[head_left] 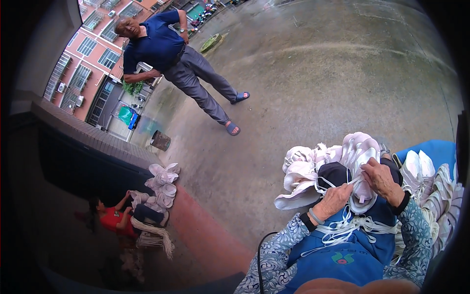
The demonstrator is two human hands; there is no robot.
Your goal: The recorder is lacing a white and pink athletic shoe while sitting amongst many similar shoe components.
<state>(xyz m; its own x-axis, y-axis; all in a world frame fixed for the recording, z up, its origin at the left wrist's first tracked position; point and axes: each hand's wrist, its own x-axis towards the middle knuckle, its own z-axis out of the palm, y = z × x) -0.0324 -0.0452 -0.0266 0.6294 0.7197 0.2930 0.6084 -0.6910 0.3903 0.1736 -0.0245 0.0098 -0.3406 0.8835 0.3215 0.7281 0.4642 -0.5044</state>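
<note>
A pale pink-and-white shoe rests on my lap over a blue apron. My left hand pinches a white shoelace at the shoe's left side. Against its opening, my right hand is closed on the upper's edge; its fingertips partly hide what they grip. Beyond my hands fans a stack of similar shoes, with more shoes heaped to the left. A bundle of loose white laces lies across my lap.
More pale shoes are piled at my right beside blue cloth. A standing person faces me on the concrete floor. At lower left, a seated person in red handles shoes beside another pile. A bucket stands near the wall.
</note>
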